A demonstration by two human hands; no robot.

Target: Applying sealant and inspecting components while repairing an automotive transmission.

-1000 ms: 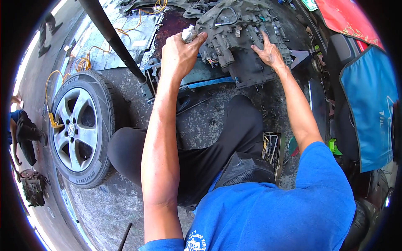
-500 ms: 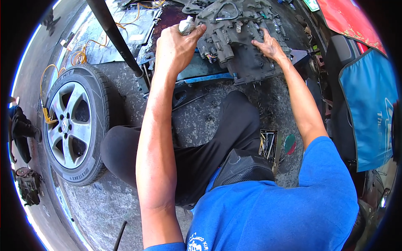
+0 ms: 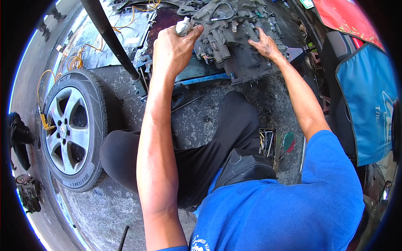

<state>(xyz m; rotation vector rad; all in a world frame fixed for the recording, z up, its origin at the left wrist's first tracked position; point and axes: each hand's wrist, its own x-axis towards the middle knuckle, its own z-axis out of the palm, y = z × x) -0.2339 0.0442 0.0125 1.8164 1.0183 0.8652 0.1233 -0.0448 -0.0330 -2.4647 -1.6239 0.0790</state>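
My left hand [image 3: 172,47] is closed around a small, crumpled silver-white object [image 3: 183,26] that resembles a squeezed tube. Its upper end sticks out past the thumb and index finger; the rest is hidden in the palm. This hand is at the left side of a large, dirty grey gearbox-like casting [image 3: 240,52], which carries ribs, ports, a curved hose [image 3: 226,17] and a wire connector. On the casting's right part lies my right hand [image 3: 266,45], thumb and index finger spread, with nothing visible in its grip.
An alloy wheel with tyre [image 3: 69,129] stands to my left, a yellow air hose [image 3: 76,62] near it. A dark pole [image 3: 111,35] slants down beside my left forearm. A small tray of tools [image 3: 267,144] sits by my knee. A blue cover [image 3: 364,113] hangs at the right.
The whole view has shifted slightly. Both hands keep nearly the same places at the casting, and my left hand still grips the silver-white object.
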